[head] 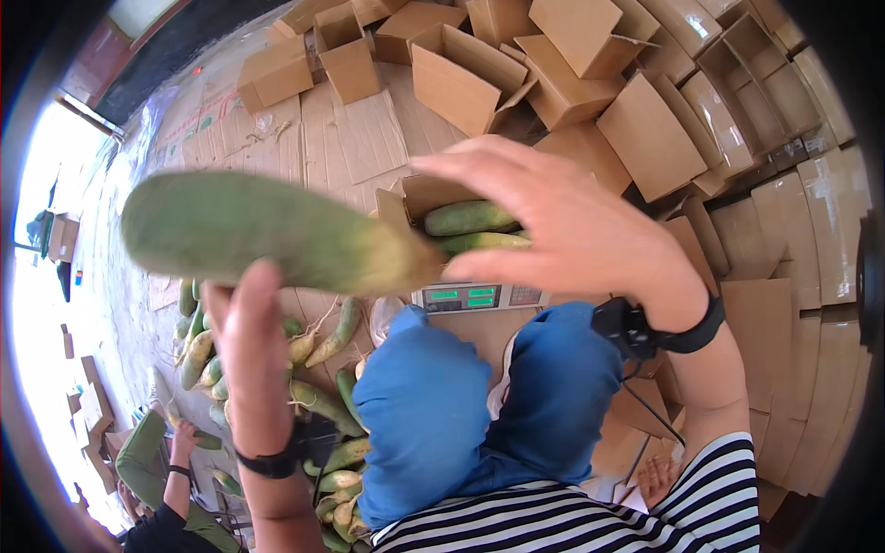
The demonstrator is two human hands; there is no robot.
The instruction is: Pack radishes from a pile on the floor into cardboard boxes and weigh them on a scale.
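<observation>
A large green radish [242,225], yellowish toward its root end, is raised in my left hand [254,359], thumb against its near side. It is slightly blurred. My right hand [560,214] hovers over the carton with fingers and thumb apart. Its thumb is close to the radish's root end; whether they touch I cannot tell. Partly hidden behind my right hand, an open cardboard carton [390,207] contains green radishes [467,217]. A digital scale [458,298] with lit green displays sits just before my knees, at the carton's near side.
Loose radishes [335,335] lie on cardboard left of my legs. Empty cartons [463,76] crowd the far side; stacked cartons [788,345] line the right. A co-worker's hand [184,439] holds a radish at lower left. Another person's hand [657,477] shows at lower right.
</observation>
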